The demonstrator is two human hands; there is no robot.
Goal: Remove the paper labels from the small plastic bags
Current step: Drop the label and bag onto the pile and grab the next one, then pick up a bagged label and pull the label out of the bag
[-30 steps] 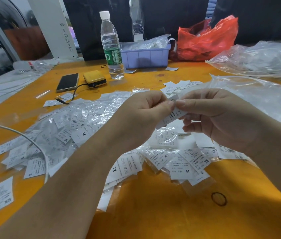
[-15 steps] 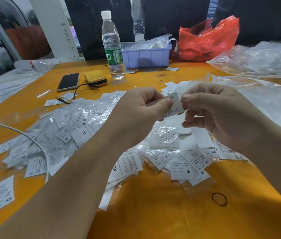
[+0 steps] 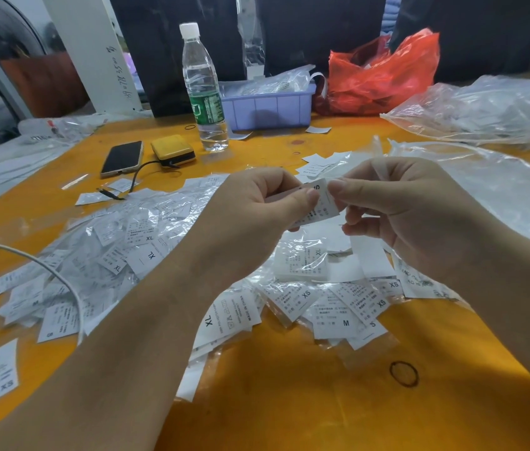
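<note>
Above the middle of the orange table (image 3: 289,402), my left hand (image 3: 254,213) and my right hand (image 3: 400,209) meet at one small clear plastic bag with a white paper label (image 3: 320,205) marked S. My left thumb and fingers pinch its left end; my right thumb and forefinger pinch its upper right edge. Whether the label is inside the bag or partly drawn out is hard to tell. Below and to the left lies a wide heap of small bagged labels (image 3: 120,252), printed XL, XS, M and S.
A water bottle (image 3: 203,89), a phone (image 3: 122,157) and a yellow power bank (image 3: 173,151) stand at the back left. A purple bin (image 3: 268,109), a red bag (image 3: 384,73) and large clear bags (image 3: 485,109) line the back. A white cable (image 3: 29,258) crosses the left. A rubber band (image 3: 403,373) lies near right.
Both hands have risen slightly with the bagged label. The label has turned from lying slanted below the fingers to standing more upright between the fingertips.
</note>
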